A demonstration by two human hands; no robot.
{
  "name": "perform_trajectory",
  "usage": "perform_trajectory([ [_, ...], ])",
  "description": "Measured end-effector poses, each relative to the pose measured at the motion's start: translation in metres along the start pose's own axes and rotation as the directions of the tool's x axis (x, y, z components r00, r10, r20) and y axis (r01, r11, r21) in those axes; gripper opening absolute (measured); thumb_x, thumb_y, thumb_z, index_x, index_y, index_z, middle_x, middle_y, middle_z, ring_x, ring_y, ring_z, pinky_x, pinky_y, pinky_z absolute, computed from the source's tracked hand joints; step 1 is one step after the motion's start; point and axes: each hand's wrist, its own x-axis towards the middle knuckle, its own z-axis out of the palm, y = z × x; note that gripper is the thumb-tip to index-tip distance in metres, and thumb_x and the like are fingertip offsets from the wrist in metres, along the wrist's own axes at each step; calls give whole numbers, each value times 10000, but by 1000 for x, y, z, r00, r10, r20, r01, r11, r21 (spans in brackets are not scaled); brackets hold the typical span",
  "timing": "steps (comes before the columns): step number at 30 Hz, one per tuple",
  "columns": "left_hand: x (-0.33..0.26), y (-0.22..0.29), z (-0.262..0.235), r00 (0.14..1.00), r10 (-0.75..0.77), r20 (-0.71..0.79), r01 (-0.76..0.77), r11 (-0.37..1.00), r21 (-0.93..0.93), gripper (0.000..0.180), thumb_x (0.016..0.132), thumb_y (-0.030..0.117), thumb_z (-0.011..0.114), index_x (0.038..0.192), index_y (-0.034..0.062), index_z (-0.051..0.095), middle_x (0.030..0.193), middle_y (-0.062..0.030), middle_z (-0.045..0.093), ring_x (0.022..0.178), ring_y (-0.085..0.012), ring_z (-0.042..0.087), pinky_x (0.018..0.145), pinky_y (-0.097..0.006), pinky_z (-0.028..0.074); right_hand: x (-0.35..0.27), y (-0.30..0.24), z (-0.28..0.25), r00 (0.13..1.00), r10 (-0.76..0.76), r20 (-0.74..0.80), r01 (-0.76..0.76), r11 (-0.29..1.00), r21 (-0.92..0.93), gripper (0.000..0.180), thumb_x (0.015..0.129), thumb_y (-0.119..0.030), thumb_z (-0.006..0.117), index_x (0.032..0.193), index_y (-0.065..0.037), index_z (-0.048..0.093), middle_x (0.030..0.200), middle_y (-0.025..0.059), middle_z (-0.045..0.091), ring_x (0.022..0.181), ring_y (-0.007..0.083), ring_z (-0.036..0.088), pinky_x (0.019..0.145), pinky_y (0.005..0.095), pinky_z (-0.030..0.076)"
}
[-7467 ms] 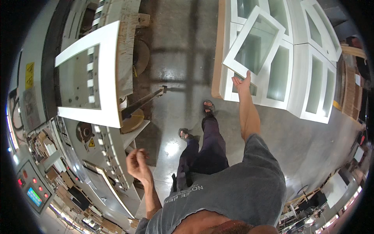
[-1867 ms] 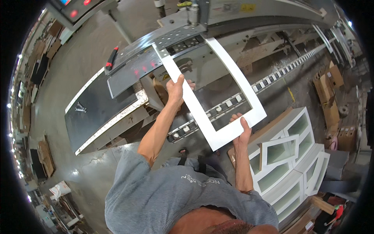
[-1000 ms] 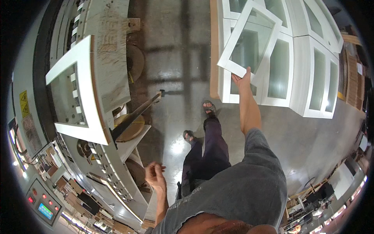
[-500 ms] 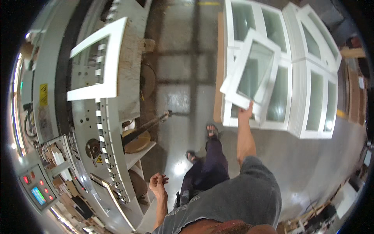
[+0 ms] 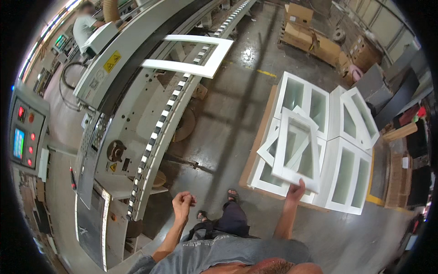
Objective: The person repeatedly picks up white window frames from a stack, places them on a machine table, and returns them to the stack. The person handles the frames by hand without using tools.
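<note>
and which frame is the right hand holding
The topmost white frame, at left on the stack: the right hand grips its edge. No hand touches the frame on the machine or the others.

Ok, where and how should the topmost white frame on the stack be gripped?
Best, I think, by the rail nearest the person, coming from that near side. The white frame is askew over another frame, with this flat, narrow rail facing the person; the right hand grips it there.
</note>
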Motion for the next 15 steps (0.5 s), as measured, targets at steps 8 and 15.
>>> perform_trajectory([
  [8, -27, 71, 36, 924, 100, 370, 25, 948, -318, 592, 926, 310, 623, 1327, -78, 424, 1159, -158, 621, 1010, -206, 621, 808, -319, 523, -194, -214, 25, 885, 350, 307, -438, 850, 293, 596, 797, -224, 569, 1314, 38, 429, 1206, 181, 542, 1083, 291, 541, 987, 425, 427],
  [15, -90, 128, -5, 979, 126, 161, 14, 744, -668, 529, 928, 311, 611, 1268, -38, 407, 1145, -195, 602, 994, -256, 634, 786, -375, 549, -264, -214, 36, 606, 364, 707, -663, 722, 197, 633, 762, -158, 636, 1318, 48, 414, 1168, 213, 563, 1021, 301, 591, 907, 397, 505],
])
